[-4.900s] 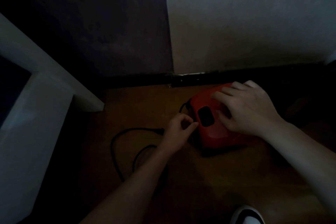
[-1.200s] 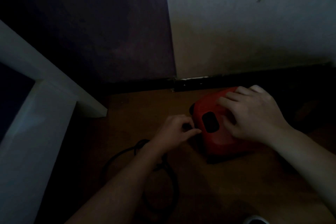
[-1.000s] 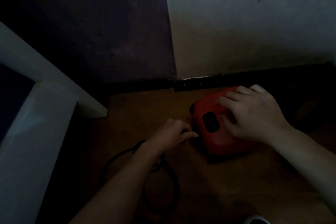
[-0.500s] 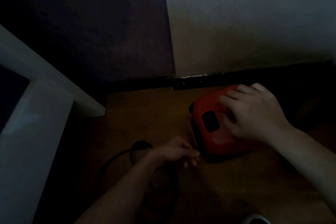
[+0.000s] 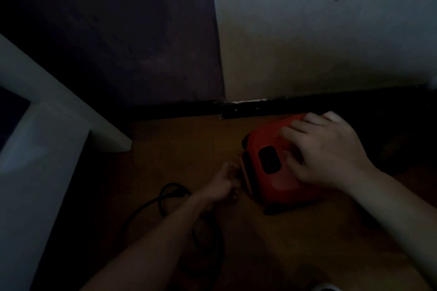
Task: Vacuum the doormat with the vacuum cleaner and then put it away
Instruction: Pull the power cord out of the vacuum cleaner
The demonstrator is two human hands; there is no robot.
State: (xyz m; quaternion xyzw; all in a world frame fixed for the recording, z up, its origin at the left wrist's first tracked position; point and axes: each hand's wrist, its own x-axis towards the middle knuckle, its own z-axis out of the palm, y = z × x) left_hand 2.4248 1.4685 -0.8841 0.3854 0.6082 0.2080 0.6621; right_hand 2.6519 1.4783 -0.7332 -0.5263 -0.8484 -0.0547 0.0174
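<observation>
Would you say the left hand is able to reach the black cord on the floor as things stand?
Probably yes: the left hand is low by the red vacuum, the cord loops on bare floor just beside its wrist, and nothing stands between.

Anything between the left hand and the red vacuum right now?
Nothing visible. The left hand is right at the left edge of the vacuum cleaner. The black cord loops on the floor beside and under the left forearm, not between them. The right hand rests on top.
</observation>
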